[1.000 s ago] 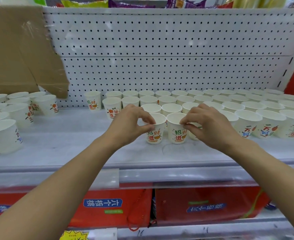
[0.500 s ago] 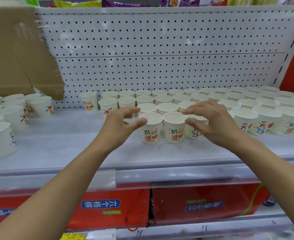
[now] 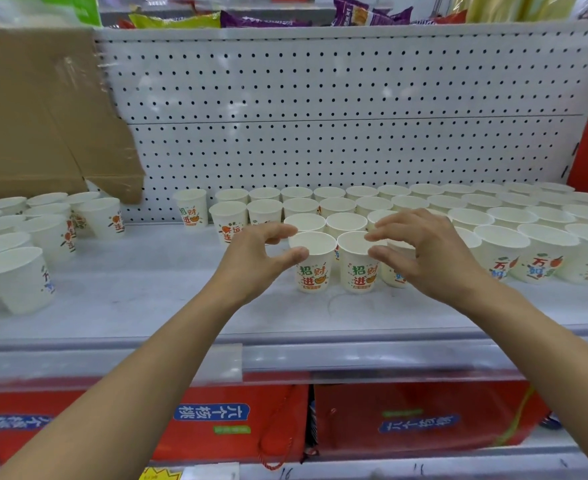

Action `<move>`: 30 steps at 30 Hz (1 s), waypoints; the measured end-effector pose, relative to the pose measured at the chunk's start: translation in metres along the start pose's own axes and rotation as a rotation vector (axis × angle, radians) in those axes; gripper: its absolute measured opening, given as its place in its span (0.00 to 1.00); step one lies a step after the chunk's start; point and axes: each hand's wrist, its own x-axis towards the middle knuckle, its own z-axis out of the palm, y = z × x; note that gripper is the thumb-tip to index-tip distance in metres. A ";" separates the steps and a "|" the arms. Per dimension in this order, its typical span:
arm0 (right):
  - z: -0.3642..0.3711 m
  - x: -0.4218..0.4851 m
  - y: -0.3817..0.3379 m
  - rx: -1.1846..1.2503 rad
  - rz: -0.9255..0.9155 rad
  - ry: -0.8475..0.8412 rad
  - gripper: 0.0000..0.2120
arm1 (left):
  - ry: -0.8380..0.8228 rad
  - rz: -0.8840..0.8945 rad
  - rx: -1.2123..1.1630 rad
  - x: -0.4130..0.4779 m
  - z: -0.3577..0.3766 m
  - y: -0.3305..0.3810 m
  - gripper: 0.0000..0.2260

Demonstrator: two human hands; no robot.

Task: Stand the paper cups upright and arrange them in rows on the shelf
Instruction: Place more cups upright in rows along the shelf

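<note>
**Item:** two white paper cups with red-and-orange print, the left cup (image 3: 315,268) and the right cup (image 3: 358,268). Both stand upright, side by side, at the front of the pale grey shelf (image 3: 147,289).

**Change:** the left hand (image 3: 261,261) and right hand (image 3: 420,251) pinched the rims a second ago and have let go. Each grip is now wide and holds nothing, with the thumbs just beside the cup walls.

**Meaning:** this pair looks placed.

**Outstanding:** the loose group of white cups (image 3: 15,278) at the shelf's left end is not yet in rows.

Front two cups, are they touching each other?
Touching. The head view shows the left front cup and the right front cup with rims meeting, no gap between them.
</note>
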 end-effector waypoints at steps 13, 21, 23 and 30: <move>0.089 0.031 -0.167 0.570 -0.186 -0.036 0.16 | 0.321 0.036 0.238 -0.116 -0.116 -0.074 0.21; 0.175 0.085 -0.300 0.789 -0.026 -0.370 0.34 | 0.752 -0.244 0.332 -0.161 -0.239 -0.171 0.25; 0.196 0.104 -0.329 0.844 0.033 -0.428 0.39 | 0.667 -0.297 0.307 -0.160 -0.258 -0.185 0.29; 0.250 0.133 -0.375 0.935 0.196 -0.474 0.43 | 0.481 -0.245 0.235 -0.146 -0.274 -0.213 0.32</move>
